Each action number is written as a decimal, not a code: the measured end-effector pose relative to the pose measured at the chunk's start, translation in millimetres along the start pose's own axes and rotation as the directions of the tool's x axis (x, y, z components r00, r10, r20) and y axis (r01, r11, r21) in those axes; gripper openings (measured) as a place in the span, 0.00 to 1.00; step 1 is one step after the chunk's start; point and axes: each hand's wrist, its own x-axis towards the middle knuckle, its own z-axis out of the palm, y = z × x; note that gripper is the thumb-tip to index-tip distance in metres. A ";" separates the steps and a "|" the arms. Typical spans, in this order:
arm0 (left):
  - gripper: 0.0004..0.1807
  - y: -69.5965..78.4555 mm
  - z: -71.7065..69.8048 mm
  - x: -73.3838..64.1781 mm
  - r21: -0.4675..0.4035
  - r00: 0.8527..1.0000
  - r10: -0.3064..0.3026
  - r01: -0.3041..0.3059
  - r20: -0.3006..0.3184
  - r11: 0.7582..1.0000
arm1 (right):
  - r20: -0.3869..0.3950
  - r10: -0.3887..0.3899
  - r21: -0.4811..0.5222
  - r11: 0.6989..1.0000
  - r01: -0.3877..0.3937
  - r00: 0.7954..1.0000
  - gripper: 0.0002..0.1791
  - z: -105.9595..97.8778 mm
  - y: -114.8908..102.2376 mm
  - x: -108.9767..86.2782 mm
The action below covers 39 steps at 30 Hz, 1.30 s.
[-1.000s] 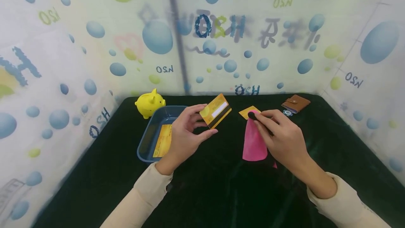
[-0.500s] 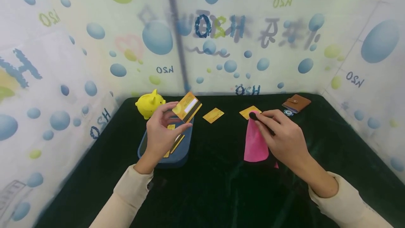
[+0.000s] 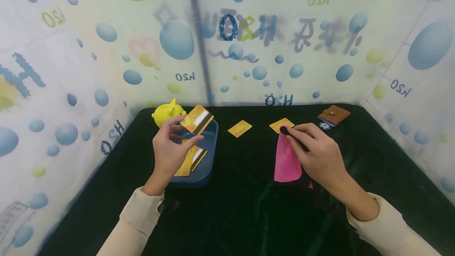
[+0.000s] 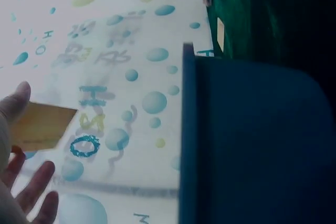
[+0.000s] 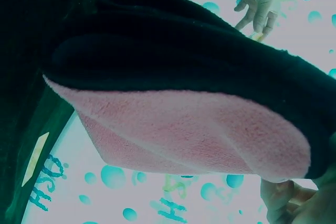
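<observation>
In the head view my left hand [image 3: 167, 151] pinches a gold bank card [image 3: 196, 120] between thumb and fingers, its dark magnetic stripe showing. That card is held up over the blue plastic tray [image 3: 214, 139]. Inside the tray lie a gold card [image 3: 183, 167] and a striped card [image 3: 199, 157], partly overlapping. My right hand [image 3: 321, 155] grips a cloth [image 3: 287, 163], pink on one side and black on the other, which hangs down from the fingertips. The right wrist view shows the soft pink face of the cloth [image 5: 199, 129] and its dark folds.
Two gold cards, a left one [image 3: 239, 128] and a right one [image 3: 279, 125], lie on the dark green tablecloth [image 3: 241, 208]. A yellow piggy bank [image 3: 165, 113] stands behind the tray. At the back right are a brown wallet [image 3: 335, 114] and a poker chip [image 3: 325, 126].
My left hand has carried its card leftward from the middle to over the tray, uncovering a card on the tablecloth. The right hand and cloth have stayed almost in place.
</observation>
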 end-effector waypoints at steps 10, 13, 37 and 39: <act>0.39 -10.5 -13.0 -3.9 0.216 0.951 -0.280 0.249 0.127 0.944 | 0.020 0.028 -0.007 1.000 -0.028 0.999 0.19 -2.1 3.2 -4.0; 0.40 -7.9 -12.4 -3.5 0.209 0.947 -0.288 0.256 0.143 0.944 | 0.023 0.030 -0.005 1.000 -0.030 0.999 0.18 -2.8 3.7 -4.4; 0.35 36.2 51.0 -6.6 0.073 0.928 -0.220 0.208 0.301 0.975 | 0.002 0.030 0.014 0.999 -0.030 1.000 0.19 -6.7 5.3 -7.0; 0.35 39.8 60.9 -6.7 0.079 0.924 -0.215 0.200 0.316 0.977 | -0.002 0.032 0.021 0.999 -0.032 0.999 0.20 -7.4 5.3 -6.9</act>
